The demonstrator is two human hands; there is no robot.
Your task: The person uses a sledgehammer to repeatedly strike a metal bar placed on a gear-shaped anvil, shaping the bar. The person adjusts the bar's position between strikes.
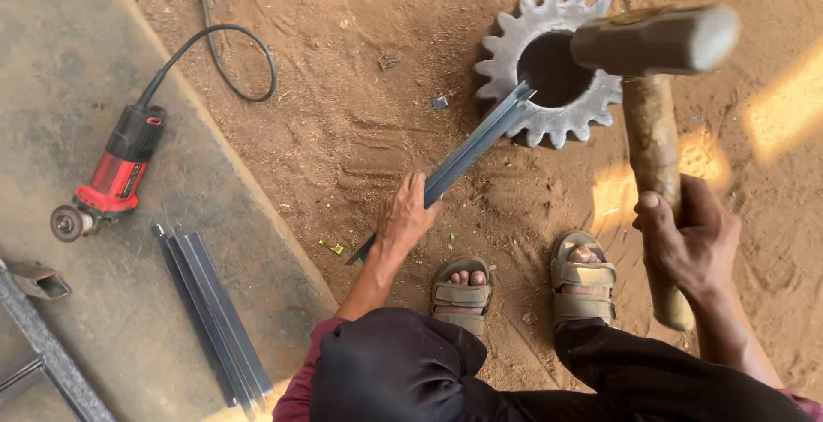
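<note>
1. Left hand (405, 216) is wrapped shut round a long steel angle bar (470, 149), gripping it partway along, fingers curled over the top edge.
2. The bar slants up and away from that grip; its far end rests on the rim of a big toothed gear wheel (549, 66) lying flat on the sandy floor (360, 122).
3. Right hand (690, 238) is clenched tight on the wooden handle of a heavy hammer (656, 41), thumb over the shaft, low on the handle.
4. The hammer head sits raised above that grip, over the gear's round bore and just beside the bar's tip; it looks slightly blurred.
5. Below both grips: two feet in sandals (523, 289) on the sand, dark trousers at the bottom edge.
6. Well off to the left of the left grip, a red angle grinder (111, 182) lies on a concrete slab (60, 71), its black cable looping onto the sand.
7. Nearer, a bundle of cut steel strips (214, 319) lies on the same slab.
</note>
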